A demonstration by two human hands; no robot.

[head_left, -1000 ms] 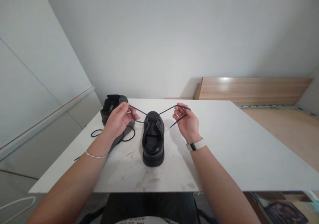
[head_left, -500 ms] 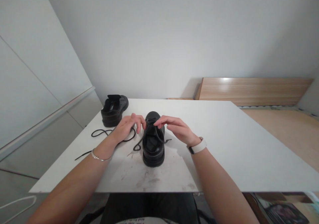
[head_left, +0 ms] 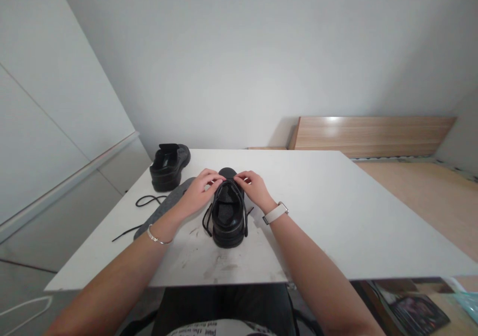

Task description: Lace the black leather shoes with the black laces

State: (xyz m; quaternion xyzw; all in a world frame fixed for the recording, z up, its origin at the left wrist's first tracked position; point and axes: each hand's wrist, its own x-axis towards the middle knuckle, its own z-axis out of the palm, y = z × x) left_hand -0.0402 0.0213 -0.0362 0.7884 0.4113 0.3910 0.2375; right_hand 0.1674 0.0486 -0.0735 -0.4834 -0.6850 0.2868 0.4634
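Observation:
A black shoe (head_left: 228,239) stands on the white table with its heel toward me and its toe pointing away. Its black shoelace (head_left: 245,219) is threaded near the front, and the loose ends hang down both sides. With thumb and fingers pinched, my left hand (head_left: 201,190) grips the lace at the left of the lacing. On the opposite side my right hand (head_left: 256,188) pinches the lace in the same way. The fingertips of both hands partly hide the lacing.
A second black shoe (head_left: 165,179) stands at the back left, its tongue up. Before it lie a grey insole (head_left: 160,212), partly under my left forearm, and a loose black lace (head_left: 146,201). The white table (head_left: 317,216) ends close to my body.
Both hands have moved in to the lacing and closed on the lace. The lace ends now hang lower along the shoe's sides. The grey insole shows more beside my left arm.

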